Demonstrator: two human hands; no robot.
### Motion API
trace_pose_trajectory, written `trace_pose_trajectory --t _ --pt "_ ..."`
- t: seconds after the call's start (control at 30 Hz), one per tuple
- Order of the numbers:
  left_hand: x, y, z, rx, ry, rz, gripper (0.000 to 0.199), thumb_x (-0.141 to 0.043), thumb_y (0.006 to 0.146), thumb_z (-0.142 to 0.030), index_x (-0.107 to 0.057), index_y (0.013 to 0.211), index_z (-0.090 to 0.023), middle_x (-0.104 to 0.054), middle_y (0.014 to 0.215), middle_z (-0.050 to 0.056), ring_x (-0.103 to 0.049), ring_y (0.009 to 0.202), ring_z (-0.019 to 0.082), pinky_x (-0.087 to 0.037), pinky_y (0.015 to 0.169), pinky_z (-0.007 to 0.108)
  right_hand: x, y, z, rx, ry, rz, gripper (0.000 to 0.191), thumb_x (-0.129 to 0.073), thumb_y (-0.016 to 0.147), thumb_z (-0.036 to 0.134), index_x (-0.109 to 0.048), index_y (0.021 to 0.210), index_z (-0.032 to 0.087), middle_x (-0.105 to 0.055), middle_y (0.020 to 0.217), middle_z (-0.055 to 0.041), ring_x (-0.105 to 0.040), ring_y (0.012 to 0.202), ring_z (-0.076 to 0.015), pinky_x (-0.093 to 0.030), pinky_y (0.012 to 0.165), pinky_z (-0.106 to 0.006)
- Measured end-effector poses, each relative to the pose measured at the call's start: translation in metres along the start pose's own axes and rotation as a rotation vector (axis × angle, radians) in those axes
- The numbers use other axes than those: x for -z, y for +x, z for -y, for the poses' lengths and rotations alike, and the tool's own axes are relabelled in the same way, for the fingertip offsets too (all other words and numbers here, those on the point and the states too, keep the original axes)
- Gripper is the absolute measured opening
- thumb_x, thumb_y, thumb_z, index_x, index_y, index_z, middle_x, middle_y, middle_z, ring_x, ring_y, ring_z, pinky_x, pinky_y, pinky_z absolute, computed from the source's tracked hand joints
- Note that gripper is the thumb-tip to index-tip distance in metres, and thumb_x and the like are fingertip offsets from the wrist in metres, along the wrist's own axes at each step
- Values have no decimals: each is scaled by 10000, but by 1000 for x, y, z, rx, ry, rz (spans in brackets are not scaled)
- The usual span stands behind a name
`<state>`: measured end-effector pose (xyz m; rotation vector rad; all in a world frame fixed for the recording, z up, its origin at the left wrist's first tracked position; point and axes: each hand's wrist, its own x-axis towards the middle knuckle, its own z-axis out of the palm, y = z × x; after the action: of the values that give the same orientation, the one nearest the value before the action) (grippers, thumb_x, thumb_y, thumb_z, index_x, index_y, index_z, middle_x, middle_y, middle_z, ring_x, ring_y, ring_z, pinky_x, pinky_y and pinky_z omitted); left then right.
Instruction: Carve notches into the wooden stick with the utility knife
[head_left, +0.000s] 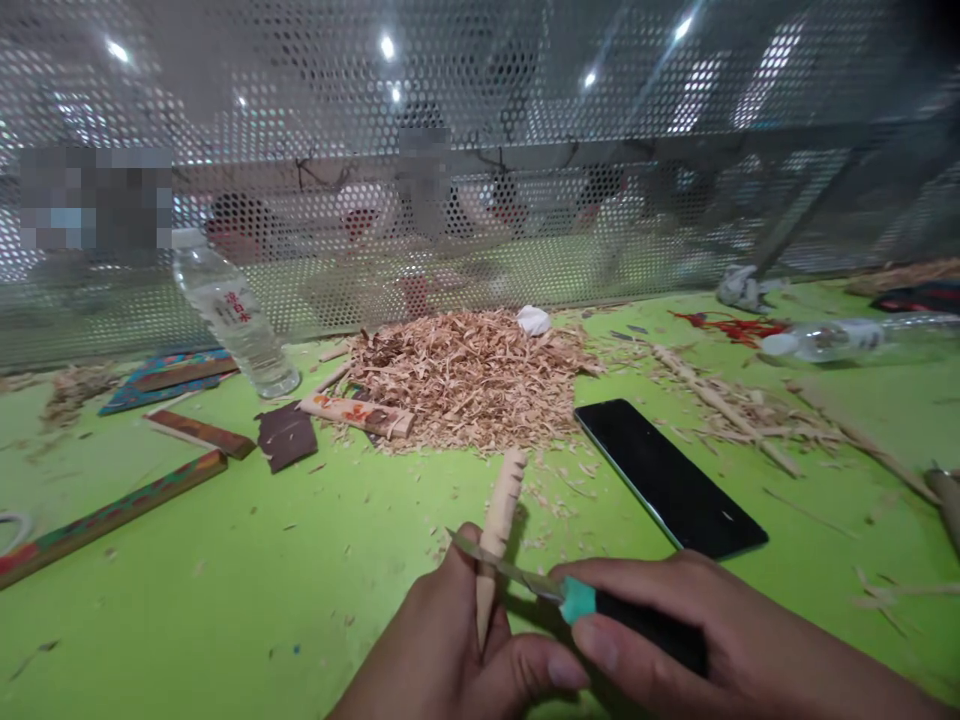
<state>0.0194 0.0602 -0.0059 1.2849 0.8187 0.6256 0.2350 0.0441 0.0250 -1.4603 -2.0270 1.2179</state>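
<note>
My left hand (pixel 457 640) is wrapped round the lower part of a pale carved wooden stick (pixel 501 510), which points away from me and has notches along its upper right edge. In my right hand (pixel 675 630) is a carving knife (pixel 577 600) with a black and teal handle. Its blade lies across the stick, just above my left hand, with the tip to the left by my left fingers. Part of the handle is hidden by my right hand.
Beyond the stick is a heap of wood shavings (pixel 472 380). A black phone (pixel 667 480) lies on the green table (pixel 225 620) at right. An upright water bottle (pixel 244 325) leans in view at left, before a perforated metal screen (pixel 465 200). Painted wood strips (pixel 120 510) lie left.
</note>
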Motion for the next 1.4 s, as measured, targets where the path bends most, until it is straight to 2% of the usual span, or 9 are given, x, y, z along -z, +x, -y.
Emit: trace_pose_trajectory --t 0.13,0.27,0.43,0.57,0.73,0.9,1.07,1.23,1.4 --pt "0 -2 7 13 -10 -32 555 -849 859 -499 -610 1264 -203 -685 1120 84 -623 1107 324 -489 1011 442 2 0 3 -13 -21 2 525 -461 1016 611 -812 851 257 -814 808 -34 -738 770 -250 -510 600 -265" --pt "0 -2 12 34 -91 -37 569 -867 860 -474 -598 1287 -211 -679 1145 91 -619 1132 320 -503 1008 449 11 2 8 0 73 51 474 -548 1016 615 -852 939 259 -835 847 -29 -762 820 -262 -559 688 -284" --pt "-3 1 8 41 -322 23 453 -891 855 -455 -634 1135 -208 -646 983 21 -610 960 208 -493 894 342 18 5 9 21 69 124 483 -530 1047 616 -852 1030 256 -844 921 -37 -760 861 -261 -567 743 -290" --pt "-4 4 4 19 -471 48 435 -952 809 -339 -590 1013 -211 -636 945 -17 -587 950 161 -465 868 280 15 5 6 71 29 138 538 -500 1054 660 -833 1022 239 -813 906 -32 -727 826 -231 -562 803 -271" --pt "-2 5 5 23 -466 66 479 -948 815 -371 -527 981 -213 -573 934 -24 -527 890 139 -437 794 259 11 4 1 81 67 148 647 -455 1029 779 -810 982 241 -780 852 -22 -703 783 -216 -558 770 -250" --pt "-1 6 2 0 -541 102 458 -946 825 -315 -549 1030 -215 -618 985 -12 -599 987 170 -446 890 285 11 5 -1 69 80 184 619 -436 1050 756 -794 998 255 -786 876 -9 -705 792 -207 -541 728 -233" --pt "-1 5 -2 25 -563 139 464 -949 817 -271 -568 1076 -215 -649 989 -26 -637 1015 170 -453 903 267 11 8 -3 67 85 174 595 -447 1049 748 -793 1019 266 -792 897 -9 -702 799 -209 -534 720 -234" --pt "0 6 0 21 -519 123 507 -973 776 -371 -558 1027 -225 -635 999 -10 -635 1074 219 -449 924 303 10 10 -5 42 92 189 646 -424 1035 783 -782 999 247 -767 864 -23 -683 784 -214 -522 730 -254" --pt "2 8 1 50 -479 95 540 -980 755 -436 -584 1057 -227 -612 1008 -10 -603 1056 217 -451 898 294 7 7 -8 10 108 210 606 -430 1027 789 -716 940 261 -722 808 13 -585 693 -173 -408 603 -253"
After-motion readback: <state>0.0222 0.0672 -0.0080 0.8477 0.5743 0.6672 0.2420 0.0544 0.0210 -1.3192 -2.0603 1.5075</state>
